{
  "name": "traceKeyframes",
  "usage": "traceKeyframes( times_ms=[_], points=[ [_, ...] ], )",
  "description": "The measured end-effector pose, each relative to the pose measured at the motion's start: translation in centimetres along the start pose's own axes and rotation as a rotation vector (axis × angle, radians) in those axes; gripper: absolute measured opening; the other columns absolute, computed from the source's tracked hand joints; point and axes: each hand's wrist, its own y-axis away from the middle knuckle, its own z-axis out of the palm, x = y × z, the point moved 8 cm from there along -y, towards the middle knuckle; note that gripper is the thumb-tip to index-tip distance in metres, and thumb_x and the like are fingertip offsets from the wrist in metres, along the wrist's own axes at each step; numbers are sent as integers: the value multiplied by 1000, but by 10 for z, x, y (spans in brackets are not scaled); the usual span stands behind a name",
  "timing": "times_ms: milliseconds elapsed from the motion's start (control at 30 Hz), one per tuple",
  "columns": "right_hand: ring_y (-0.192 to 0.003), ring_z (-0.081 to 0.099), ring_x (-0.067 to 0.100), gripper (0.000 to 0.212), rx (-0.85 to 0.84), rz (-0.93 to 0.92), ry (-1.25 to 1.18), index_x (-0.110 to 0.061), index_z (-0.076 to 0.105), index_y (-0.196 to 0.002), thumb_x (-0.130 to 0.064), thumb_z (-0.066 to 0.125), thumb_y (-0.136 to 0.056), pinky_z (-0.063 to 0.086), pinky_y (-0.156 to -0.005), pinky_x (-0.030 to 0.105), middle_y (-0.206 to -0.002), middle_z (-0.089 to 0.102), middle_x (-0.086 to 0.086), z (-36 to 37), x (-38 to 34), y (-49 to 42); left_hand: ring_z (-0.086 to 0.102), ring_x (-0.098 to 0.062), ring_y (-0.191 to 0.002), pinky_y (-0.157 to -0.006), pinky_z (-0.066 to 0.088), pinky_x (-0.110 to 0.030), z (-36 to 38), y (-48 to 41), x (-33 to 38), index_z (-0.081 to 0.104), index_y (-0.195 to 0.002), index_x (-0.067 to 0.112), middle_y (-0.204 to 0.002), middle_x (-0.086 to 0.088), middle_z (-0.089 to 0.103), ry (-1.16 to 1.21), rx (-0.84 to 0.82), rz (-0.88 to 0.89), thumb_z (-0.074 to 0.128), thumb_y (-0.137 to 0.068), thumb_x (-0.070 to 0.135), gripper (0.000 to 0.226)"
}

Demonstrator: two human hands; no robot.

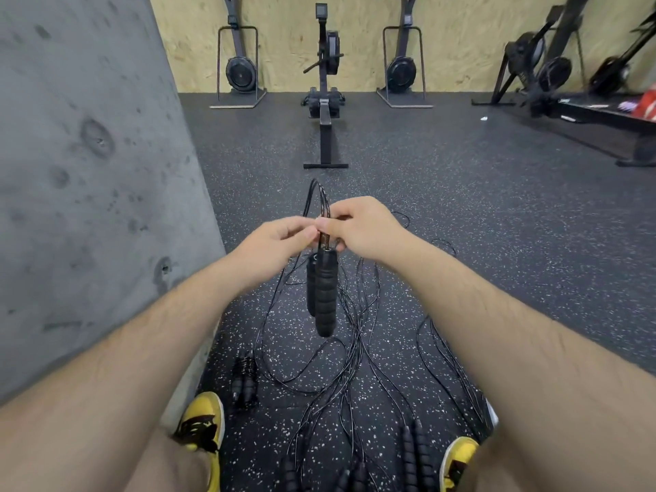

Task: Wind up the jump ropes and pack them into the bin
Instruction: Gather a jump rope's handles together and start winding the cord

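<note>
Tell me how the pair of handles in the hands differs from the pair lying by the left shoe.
The held handles hang upright in the air, cord pinched above them by the left hand and right hand. The floor handles lie flat and untouched near the left shoe. Both pairs are black, ribbed, and sit side by side.

From my seat I see 2 bare forearms, no sleeves, watch or rings, with fine hair along both. The left hand (pixel 275 243) and right hand (pixel 358 227) wear no gloves. At 7 o'clock sits a yellow shoe (pixel 204 426) with dark brown trim and black laces; its twin (pixel 458 463) shows at 5 o'clock.
</note>
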Motion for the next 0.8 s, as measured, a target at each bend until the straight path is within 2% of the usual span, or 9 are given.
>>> traceKeyframes(
  times_ms=[33, 67, 133, 233, 333, 433, 533, 667, 800],
  points=[
    [-58, 57, 16, 28, 9, -1, -4, -8, 66, -75, -29, 67, -94, 42, -53, 21, -77, 71, 19, -2, 0, -1, 67, -9, -109, -99, 45, -34, 4, 1, -4, 72, -114, 37, -112, 13, 75, -21, -30, -7, 58, -103, 35, 18],
    [-57, 56, 15, 29, 19, 0, -5, -7, 66, -74, -29, 67, -93, 41, -50, 19, -74, 70, 17, -4, 1, -2, 66, -4, -103, -96, 45, -32, 7, 2, -6, 72, -112, 37, -108, 15, 75, -49, -41, -8, 59, -102, 33, 17],
    [-56, 56, 14, 31, 28, -6, 2, -3, 65, -75, -28, 68, -92, 39, -48, 19, -67, 64, 11, -5, 1, -3, 60, 6, -81, -83, 42, -27, 10, 2, -6, 73, -101, 36, -90, 23, 72, -104, 0, -12, 61, -102, 26, 15],
    [-53, 55, 10, 33, 32, -26, -22, 3, 65, -83, -28, 69, -91, 40, -50, 19, -67, 60, 5, -7, 2, -3, 53, 2, -67, -74, 39, -26, 11, 0, -2, 71, -85, 31, -72, 22, 66, -95, 61, 1, 65, -99, 18, 20],
    [-56, 57, 9, 22, 39, -47, -72, -5, 73, -87, -26, 69, -92, 47, -58, 24, -69, 65, 3, -10, 2, -3, 52, -14, -75, -77, 42, -33, 13, -2, 2, 71, -86, 21, -80, 0, 66, -31, 64, 17, 64, -100, 18, 16],
    [-63, 62, 10, 12, 8, -62, -140, -9, 76, -87, -19, 70, -91, 55, -68, 33, -79, 74, 11, -10, 4, -1, 52, -18, -76, -76, 43, -37, 11, -4, 8, 73, -88, 20, -87, -16, 70, 52, 120, 31, 63, -100, 21, 16],
    [-57, 59, 7, 15, 17, -51, -99, -6, 77, -87, -21, 72, -90, 56, -68, 31, -81, 75, 7, -12, 5, 4, 56, -16, -77, -77, 47, -38, 8, -5, 12, 77, -92, 24, -92, -8, 76, 110, 184, 18, 65, -97, 25, 13],
    [-58, 58, 9, 18, 51, -18, -132, -5, 76, -85, -23, 77, -86, 51, -58, 21, -77, 73, 12, -17, 7, 6, 57, -16, -79, -80, 48, -38, 9, -2, 14, 79, -95, 25, -96, -14, 76, 142, 166, -3, 67, -94, 27, 13],
    [-60, 62, 11, 14, 123, 34, -197, -10, 77, -81, -23, 81, -82, 62, -70, 30, -75, 73, 13, -20, 14, 2, 68, -2, -82, -78, 50, -17, 16, 0, 20, 74, -108, 15, -93, 3, 78, 212, 115, -16, 63, -98, 5, 18]
  ],
)
